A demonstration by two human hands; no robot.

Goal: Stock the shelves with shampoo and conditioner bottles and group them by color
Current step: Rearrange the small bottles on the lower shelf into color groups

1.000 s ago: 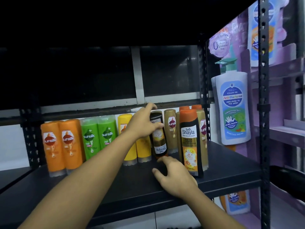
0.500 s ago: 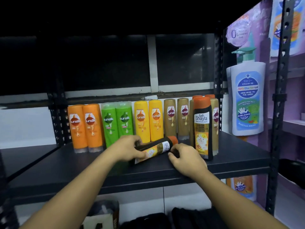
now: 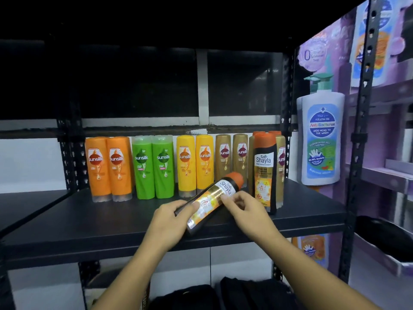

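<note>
Black bottle (image 3: 210,201) slants at shelf (image 3: 107,220) front edge, gripped by hands (image 3: 169,217) (image 3: 248,211).

Black metal rack (image 3: 89,222) before a white wall (image 3: 29,164), purple display stand (image 3: 380,153) at right.

"sunsilk" on coloured bottles (image 3: 164,166), "Shayla" on black bottle (image 3: 220,191), "Anti Bacterial" on dispenser (image 3: 321,139)

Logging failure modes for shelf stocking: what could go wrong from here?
1. The tilted Shayla bottle, gripped by the left hand near its base with the right hand only touching its side, could slip off the shelf.
2. Standing it up might topple the upright Shayla bottle, which crowds the gold Sunsilk bottles.
</note>
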